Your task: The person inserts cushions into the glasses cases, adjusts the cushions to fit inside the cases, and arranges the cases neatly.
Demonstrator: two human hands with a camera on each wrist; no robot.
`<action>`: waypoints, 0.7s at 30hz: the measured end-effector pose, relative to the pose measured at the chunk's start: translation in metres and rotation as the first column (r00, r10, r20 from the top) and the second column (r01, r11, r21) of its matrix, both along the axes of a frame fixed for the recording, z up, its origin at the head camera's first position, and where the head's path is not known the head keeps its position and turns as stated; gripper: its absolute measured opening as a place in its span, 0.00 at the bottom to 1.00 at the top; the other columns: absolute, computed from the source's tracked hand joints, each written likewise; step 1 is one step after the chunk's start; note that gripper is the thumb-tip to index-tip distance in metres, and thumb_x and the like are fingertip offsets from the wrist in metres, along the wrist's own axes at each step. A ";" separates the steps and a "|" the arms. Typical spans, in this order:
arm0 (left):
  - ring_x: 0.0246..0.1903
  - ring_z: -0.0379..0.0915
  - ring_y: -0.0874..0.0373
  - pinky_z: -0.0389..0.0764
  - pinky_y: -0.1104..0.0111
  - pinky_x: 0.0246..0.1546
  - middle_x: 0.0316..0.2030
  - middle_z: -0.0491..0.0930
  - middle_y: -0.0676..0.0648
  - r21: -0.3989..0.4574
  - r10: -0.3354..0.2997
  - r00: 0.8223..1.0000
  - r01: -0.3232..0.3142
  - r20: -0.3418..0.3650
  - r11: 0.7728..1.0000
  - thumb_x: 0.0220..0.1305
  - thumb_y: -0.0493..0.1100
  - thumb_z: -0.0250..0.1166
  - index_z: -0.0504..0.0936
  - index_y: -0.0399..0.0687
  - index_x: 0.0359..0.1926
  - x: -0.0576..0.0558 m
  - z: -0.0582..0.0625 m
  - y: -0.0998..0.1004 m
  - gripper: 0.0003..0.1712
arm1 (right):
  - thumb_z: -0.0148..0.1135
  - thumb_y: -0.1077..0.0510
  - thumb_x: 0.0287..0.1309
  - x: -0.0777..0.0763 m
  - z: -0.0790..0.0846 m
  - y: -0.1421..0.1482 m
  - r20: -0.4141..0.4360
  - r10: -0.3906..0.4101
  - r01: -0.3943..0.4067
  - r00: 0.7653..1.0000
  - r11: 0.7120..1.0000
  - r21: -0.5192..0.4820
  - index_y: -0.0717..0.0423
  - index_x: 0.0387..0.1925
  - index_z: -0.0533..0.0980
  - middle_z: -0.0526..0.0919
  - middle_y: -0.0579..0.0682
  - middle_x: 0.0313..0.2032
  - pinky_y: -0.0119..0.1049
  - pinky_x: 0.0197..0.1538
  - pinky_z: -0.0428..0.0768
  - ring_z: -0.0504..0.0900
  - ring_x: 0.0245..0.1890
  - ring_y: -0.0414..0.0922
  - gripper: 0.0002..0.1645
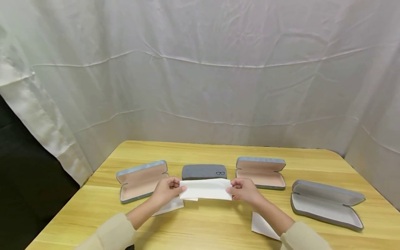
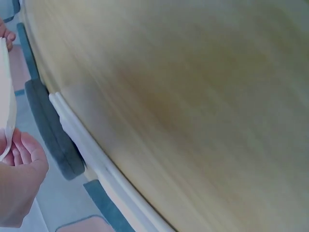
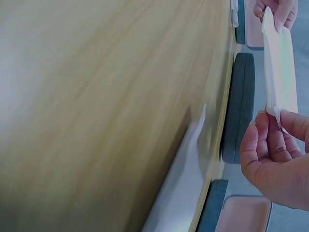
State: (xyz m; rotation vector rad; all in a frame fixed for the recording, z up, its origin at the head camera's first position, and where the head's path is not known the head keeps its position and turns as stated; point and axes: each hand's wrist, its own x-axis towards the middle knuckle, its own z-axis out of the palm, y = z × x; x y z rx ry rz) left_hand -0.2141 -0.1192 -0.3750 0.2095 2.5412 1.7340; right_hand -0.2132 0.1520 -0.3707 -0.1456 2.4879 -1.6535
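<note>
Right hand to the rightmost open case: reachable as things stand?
Likely yes, though the right hand pinches one end of the white sheet and would probably let go first. Nothing visible blocks the way to the rightmost open case.

White cloth (image 1: pixel 205 189), plain and folded into a long narrow strip, is stretched nearly level across the lower centre of the frame in the head view, with a small corner of an under layer protruding below its lower edge at left. Left hand (image 1: pixel 166 191) pinches its left end and right hand (image 1: pixel 247 191) its right end, each with the thumb on the near face; the strip between is taut and almost flat. In the right wrist view it stands lengthwise at upper right, fold layers visible along one edge.
</note>
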 end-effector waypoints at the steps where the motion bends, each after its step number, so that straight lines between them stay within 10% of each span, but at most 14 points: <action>1: 0.28 0.70 0.61 0.77 0.75 0.28 0.30 0.75 0.45 0.004 0.014 1.000 -0.014 0.004 1.000 0.57 0.35 0.64 0.76 0.30 0.37 0.000 0.001 -0.002 0.10 | 0.61 0.64 0.55 -0.001 0.000 -0.003 0.000 -0.004 0.004 1.000 1.000 -0.004 0.68 0.34 0.74 0.75 0.45 0.21 0.36 0.33 0.81 0.76 0.24 0.39 0.09; 21: 0.27 0.70 0.62 0.77 0.74 0.28 0.25 0.75 0.49 -0.010 0.147 0.988 -0.147 0.035 0.989 0.59 0.35 0.63 0.75 0.32 0.36 0.008 0.008 -0.044 0.09 | 0.61 0.64 0.55 -0.012 0.002 -0.049 -0.017 0.029 -0.030 0.999 0.996 -0.079 0.68 0.36 0.75 0.77 0.47 0.21 0.37 0.34 0.82 0.77 0.23 0.38 0.09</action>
